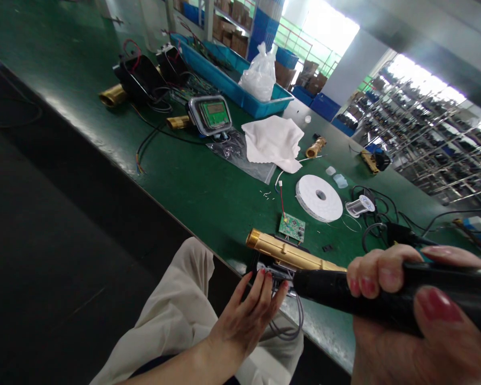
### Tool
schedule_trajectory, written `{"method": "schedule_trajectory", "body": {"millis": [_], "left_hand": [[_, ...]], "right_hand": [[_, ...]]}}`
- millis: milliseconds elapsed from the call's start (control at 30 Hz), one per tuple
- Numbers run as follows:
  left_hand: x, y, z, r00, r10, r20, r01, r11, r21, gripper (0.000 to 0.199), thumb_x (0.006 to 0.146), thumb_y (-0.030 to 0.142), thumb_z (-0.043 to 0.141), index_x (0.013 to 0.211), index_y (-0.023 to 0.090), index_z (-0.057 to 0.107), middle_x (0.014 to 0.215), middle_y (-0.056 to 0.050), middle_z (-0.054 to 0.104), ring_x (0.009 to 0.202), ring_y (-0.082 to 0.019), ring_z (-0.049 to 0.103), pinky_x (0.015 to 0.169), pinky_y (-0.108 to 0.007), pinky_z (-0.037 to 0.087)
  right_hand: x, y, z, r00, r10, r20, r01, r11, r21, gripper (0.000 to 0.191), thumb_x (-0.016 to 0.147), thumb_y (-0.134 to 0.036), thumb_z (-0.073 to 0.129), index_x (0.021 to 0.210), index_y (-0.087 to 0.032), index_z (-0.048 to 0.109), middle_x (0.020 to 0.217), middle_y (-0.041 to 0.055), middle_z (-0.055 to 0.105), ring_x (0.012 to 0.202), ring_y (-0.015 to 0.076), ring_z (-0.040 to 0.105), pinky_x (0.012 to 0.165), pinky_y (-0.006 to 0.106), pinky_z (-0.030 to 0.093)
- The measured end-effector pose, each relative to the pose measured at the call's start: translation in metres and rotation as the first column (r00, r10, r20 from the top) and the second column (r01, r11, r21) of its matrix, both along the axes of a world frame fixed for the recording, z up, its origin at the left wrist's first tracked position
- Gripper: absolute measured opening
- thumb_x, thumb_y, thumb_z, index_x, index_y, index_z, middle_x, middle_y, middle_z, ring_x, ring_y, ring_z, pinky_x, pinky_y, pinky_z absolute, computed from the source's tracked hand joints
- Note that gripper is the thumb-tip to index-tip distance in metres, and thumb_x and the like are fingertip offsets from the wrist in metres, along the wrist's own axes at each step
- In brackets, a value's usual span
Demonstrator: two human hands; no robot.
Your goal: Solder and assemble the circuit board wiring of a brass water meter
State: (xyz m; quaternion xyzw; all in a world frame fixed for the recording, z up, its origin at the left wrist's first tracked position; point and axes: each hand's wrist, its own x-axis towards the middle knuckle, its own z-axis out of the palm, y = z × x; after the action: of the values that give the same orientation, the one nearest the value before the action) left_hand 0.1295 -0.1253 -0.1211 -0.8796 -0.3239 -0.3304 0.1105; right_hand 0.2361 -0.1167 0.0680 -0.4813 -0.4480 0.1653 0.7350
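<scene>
My right hand (417, 315) grips a black cylindrical tool (332, 291), its tip aimed at the near side of a brass pipe body (292, 254) lying at the table's front edge. My left hand (250, 313) rests its fingertips on a black housing with grey wires (282, 329) below that brass body. A small green circuit board (292, 227) with a red and white lead lies just beyond the brass body.
A white tape roll (319, 198), a wire spool (361, 206) and black cables (385, 224) lie to the right. Farther back are a white cloth (272, 141), a green-screen meter (210, 115), brass fittings (316, 147), a blue tray (232, 85) and black housings (140, 77).
</scene>
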Motion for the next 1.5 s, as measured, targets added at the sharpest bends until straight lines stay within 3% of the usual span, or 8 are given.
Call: {"method": "schedule_trajectory", "body": {"millis": [133,333,767,1000,1267,1500], "left_hand": [[0.0,0.0,0.0,1.0,0.002,0.004,-0.002,1.0,-0.007,0.046,0.088,0.017,0.045,0.133,0.02,0.045,0.122,-0.01,0.051,0.118,-0.024,0.047,0.108,-0.042,0.03],[-0.001,0.001,0.0,1.0,-0.02,0.008,0.02,1.0,-0.022,0.044,0.088,0.018,0.045,0.132,0.021,0.046,0.122,-0.009,0.053,0.12,-0.024,0.046,0.109,-0.042,0.03],[-0.002,0.003,0.002,0.995,-0.056,0.084,0.06,0.997,-0.046,0.042,0.087,0.014,0.043,0.128,0.017,0.047,0.119,-0.01,0.055,0.118,-0.023,0.048,0.108,-0.042,0.031],[-0.002,0.002,-0.002,0.997,-0.057,0.058,0.061,0.996,-0.067,0.044,0.088,0.02,0.043,0.132,0.018,0.045,0.122,-0.01,0.054,0.119,-0.026,0.047,0.11,-0.043,0.027],[-0.002,0.001,-0.007,0.997,-0.068,0.034,0.07,0.995,-0.077,0.05,0.086,0.02,0.047,0.135,0.018,0.041,0.125,-0.011,0.054,0.122,-0.027,0.045,0.107,-0.043,0.032],[-0.003,-0.001,-0.006,0.997,-0.074,0.024,0.076,0.993,-0.085,0.051,0.086,0.019,0.045,0.137,0.019,0.04,0.124,-0.011,0.055,0.12,-0.027,0.046,0.107,-0.045,0.03]], "right_hand": [[-0.004,0.007,0.001,0.992,0.059,0.115,-0.053,0.997,-0.053,0.027,0.075,-0.015,0.059,0.098,-0.023,0.048,0.056,-0.0076,0.054,0.046,0.0096,0.047,0.048,0.029,0.043],[-0.004,0.012,-0.001,0.979,0.188,0.083,-0.183,0.981,-0.065,0.021,0.079,-0.01,0.055,0.093,-0.023,0.046,0.058,-0.0093,0.052,0.045,0.0067,0.047,0.046,0.025,0.041],[-0.01,0.02,-0.003,0.969,0.191,0.153,-0.175,0.978,-0.116,0.018,0.078,-0.015,0.057,0.089,-0.023,0.045,0.056,-0.009,0.047,0.041,0.0071,0.044,0.042,0.026,0.036],[0.0,0.026,-0.01,0.934,0.326,0.143,-0.308,0.942,-0.137,0.022,0.081,-0.017,0.055,0.101,-0.023,0.048,0.059,-0.0078,0.05,0.044,0.008,0.047,0.044,0.025,0.039],[0.002,0.024,-0.015,0.925,0.349,0.151,-0.337,0.936,-0.104,0.026,0.076,-0.011,0.055,0.097,-0.025,0.05,0.062,-0.0065,0.049,0.05,0.0092,0.049,0.047,0.025,0.041],[-0.008,0.026,-0.008,0.888,0.456,0.049,-0.441,0.878,-0.187,0.03,0.068,-0.006,0.06,0.091,-0.024,0.052,0.061,-0.0062,0.053,0.046,0.0084,0.048,0.042,0.023,0.04]]}}
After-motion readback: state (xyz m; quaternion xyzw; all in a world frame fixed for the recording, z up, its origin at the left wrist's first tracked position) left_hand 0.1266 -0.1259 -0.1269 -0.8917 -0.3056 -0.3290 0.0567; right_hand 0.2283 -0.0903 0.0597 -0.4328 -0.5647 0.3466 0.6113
